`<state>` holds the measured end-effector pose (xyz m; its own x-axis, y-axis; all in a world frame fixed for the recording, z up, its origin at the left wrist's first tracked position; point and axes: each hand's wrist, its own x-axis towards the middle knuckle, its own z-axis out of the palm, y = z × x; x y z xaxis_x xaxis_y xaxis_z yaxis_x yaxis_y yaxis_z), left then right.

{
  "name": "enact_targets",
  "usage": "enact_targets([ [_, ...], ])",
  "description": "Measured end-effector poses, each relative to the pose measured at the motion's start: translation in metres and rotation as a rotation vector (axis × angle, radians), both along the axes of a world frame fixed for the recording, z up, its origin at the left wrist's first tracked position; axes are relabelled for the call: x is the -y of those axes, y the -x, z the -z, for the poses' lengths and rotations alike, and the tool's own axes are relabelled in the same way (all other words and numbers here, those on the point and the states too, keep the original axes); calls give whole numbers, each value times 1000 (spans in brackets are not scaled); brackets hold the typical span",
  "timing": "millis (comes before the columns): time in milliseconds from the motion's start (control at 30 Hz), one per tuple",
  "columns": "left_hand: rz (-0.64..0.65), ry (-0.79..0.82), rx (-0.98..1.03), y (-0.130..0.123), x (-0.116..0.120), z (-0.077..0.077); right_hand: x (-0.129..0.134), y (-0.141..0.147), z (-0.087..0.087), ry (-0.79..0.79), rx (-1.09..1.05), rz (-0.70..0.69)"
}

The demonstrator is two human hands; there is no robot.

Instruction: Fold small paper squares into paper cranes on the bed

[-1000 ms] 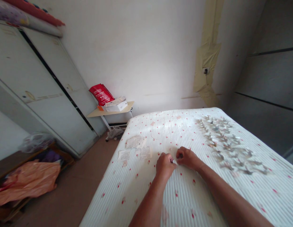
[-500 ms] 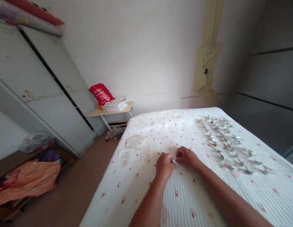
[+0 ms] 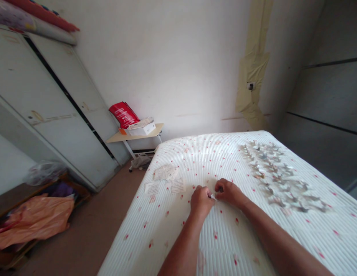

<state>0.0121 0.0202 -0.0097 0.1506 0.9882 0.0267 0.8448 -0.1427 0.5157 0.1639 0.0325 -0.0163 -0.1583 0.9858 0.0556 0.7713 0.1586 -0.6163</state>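
Observation:
Over the middle of a white bed with red spots [image 3: 195, 157], my left hand [image 3: 200, 199] is closed on a small folded piece of paper [image 3: 213, 196]. My right hand [image 3: 228, 191] pinches the same paper from the right, its fingers curled. Most of the paper is hidden by the fingers. Left of my hands lie loose printed paper pieces [image 3: 178, 186], some overlapping in a pile. On the right side of the bed stand several small folded paper figures [image 3: 278, 178], set out in rough rows.
A small table [image 3: 157, 129] beyond the bed's far left corner holds a white box [image 3: 142, 129] and a red bag [image 3: 123, 114]. A wardrobe [image 3: 52, 96] stands at the left, with an orange plastic bag [image 3: 37, 218] in front of it.

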Motion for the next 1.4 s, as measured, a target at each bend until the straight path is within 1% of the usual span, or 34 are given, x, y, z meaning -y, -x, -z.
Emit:
enact_targets([
  [133, -7, -2, -13, 0, 0, 2, 2, -4, 0, -19, -6, -1],
  [200, -5, -1, -7, 1, 0, 3, 5, -8, -1, -26, -21, -23],
  [267, -4, -10, 4, 1, 0, 3, 10, -12, -4, -21, -21, -61],
  [333, -7, -22, 14, 0, 1, 2, 17, -13, -9, 8, 30, -70],
  [467, -10, -32, 10, 0, 2, 1, 27, -7, -19, 36, 205, 17],
  [533, -9, -36, 1, 0, 3, 0, 29, -3, -21, 38, 246, 30],
  [767, 6, -51, 5, 0, 7, -1, 29, 1, -19, 14, 241, 15],
  [933, 5, -41, 69, 3, 4, 2, 32, 6, -22, 24, 288, 44],
  [1033, 49, -35, 154, 8, 1, 5, 32, 7, -22, 26, 309, 48],
  [1200, 164, -110, 276, 15, -1, 9, 31, 6, -20, 16, 291, 34],
  [1300, 224, -122, 270, 15, -1, 8, 31, 4, -21, 17, 257, 19],
  [1400, 247, -115, 230, 14, 0, 6, 30, 2, -21, 18, 226, -7],
])
